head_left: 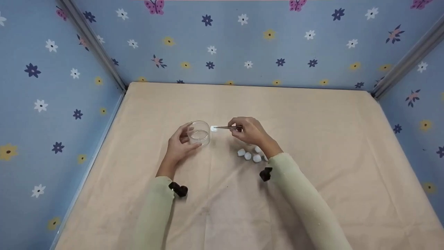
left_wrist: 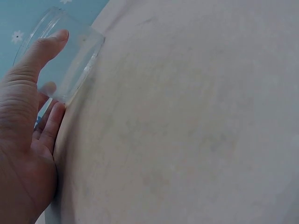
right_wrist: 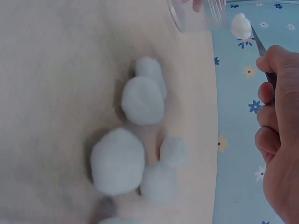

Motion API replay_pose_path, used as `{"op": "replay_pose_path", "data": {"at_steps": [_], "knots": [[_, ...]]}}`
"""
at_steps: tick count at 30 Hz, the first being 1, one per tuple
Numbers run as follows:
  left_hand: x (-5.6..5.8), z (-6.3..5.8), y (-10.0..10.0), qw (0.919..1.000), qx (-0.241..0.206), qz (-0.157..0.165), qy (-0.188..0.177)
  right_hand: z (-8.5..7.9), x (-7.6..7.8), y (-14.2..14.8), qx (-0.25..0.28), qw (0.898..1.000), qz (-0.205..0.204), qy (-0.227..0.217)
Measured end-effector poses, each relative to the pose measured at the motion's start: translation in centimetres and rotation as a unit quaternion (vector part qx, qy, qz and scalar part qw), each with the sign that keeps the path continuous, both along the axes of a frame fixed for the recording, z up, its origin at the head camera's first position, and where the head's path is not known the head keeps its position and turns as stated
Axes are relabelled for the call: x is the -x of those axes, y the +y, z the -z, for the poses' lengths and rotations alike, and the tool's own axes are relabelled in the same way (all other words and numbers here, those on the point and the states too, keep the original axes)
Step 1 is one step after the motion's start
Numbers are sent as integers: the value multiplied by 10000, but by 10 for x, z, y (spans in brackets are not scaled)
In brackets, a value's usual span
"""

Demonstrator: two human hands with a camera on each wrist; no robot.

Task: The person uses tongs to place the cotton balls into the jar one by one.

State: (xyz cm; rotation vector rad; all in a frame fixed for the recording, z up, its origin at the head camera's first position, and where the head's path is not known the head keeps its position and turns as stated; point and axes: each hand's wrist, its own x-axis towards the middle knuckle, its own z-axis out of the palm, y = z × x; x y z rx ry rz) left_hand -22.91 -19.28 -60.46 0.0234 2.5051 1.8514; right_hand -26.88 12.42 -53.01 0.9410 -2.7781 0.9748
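Observation:
My left hand (head_left: 179, 142) holds a clear plastic jar (head_left: 199, 133) on the cloth, its thumb on the near side and the fingers behind it. In the left wrist view the thumb (left_wrist: 42, 49) lies along the jar's transparent wall (left_wrist: 77, 60). My right hand (head_left: 250, 130) pinches a pair of metal tweezers (head_left: 223, 127). At the tweezers' tips is a white cotton ball (head_left: 214, 128), just right of the jar and near its rim height. In the right wrist view this cotton ball (right_wrist: 241, 26) hangs beside the jar (right_wrist: 198, 16).
Several more cotton balls (head_left: 247, 156) lie in a loose group on the beige cloth (head_left: 208, 208), below my right wrist. Flowered blue panels (head_left: 236, 45) stand behind and at both sides of the table. A small black device (head_left: 178, 189) sits on each wrist.

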Motion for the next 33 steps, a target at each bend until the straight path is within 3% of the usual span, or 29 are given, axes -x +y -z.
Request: {"op": "replay_pose_path", "data": {"at_steps": [16, 33], "knots": [[-2, -4, 2, 9999, 52, 35, -81, 2, -1, -29, 72, 9999, -51, 140], [-1, -2, 3, 9999, 18, -43, 106, 5, -3, -47, 128, 9996, -83, 230]]}}
